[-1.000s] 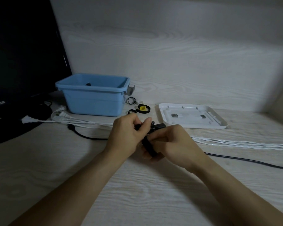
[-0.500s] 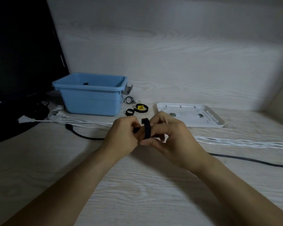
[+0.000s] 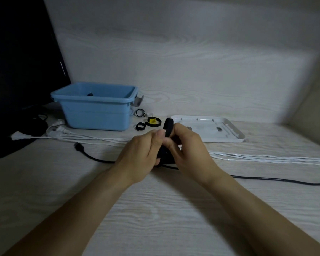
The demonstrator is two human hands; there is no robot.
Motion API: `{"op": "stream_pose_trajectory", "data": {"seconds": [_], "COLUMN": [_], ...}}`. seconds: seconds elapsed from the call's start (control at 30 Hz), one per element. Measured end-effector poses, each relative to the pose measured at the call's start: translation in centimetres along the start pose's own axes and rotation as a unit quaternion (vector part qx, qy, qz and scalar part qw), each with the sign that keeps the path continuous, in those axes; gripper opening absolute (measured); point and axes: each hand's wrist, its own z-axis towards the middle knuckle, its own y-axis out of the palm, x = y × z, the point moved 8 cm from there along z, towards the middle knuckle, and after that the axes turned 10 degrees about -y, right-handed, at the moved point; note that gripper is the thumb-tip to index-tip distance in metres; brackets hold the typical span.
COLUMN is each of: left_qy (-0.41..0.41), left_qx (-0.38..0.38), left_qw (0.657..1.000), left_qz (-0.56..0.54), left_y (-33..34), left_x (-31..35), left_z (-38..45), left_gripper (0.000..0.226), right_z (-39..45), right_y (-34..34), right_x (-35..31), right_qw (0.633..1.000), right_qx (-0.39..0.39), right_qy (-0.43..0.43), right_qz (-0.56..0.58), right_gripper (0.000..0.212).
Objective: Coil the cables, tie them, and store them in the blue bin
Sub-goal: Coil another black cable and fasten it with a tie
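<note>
Both hands meet at mid-table over a black strap tie, which arches up between the fingers. My left hand pinches its near end and my right hand curls round the loop. Under the hands runs a black cable, its plug lying to the left. A bundle of white cables crosses the table behind it. The blue bin stands at the back left with a small dark object inside.
Spare ties lie beside the bin: a yellow-and-black one and two black loops. A white tray sits at the back right. White plugs and a dark monitor fill the left side.
The strap has been raised from between the hands into an upright loop. Both hands have shifted slightly up and back while keeping hold of it.
</note>
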Motion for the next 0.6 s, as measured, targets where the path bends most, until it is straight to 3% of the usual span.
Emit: {"op": "stream_pose_trajectory", "data": {"seconds": [0.2,0.3,0.43,0.6], "left_qy": [0.034,0.053,0.040,0.028], "left_qx": [-0.020,0.022,0.055,-0.010], "left_qw": [0.991,0.995,0.997,0.996], "left_qz": [0.131,0.076,-0.044,-0.087], "left_y": [0.7,-0.5,-1.6,-0.2], "left_x": [0.0,0.2,0.2,0.2], "left_z": [0.1,0.4,0.1,0.0], "left_gripper": [0.015,0.027,0.023,0.011], "right_z": [-0.1,-0.3,-0.3,-0.3], "right_y": [-1.9,-2.4,-2.6,-2.8], "right_x": [2.1,2.4,2.2,1.8], "right_qw": [0.996,0.995,0.995,0.993], "right_qx": [0.062,0.074,0.089,0.100], "right_qy": [0.057,0.050,0.039,0.016], "right_qz": [-0.037,-0.044,-0.036,-0.054], "right_gripper": [0.021,0.022,0.022,0.024]}}
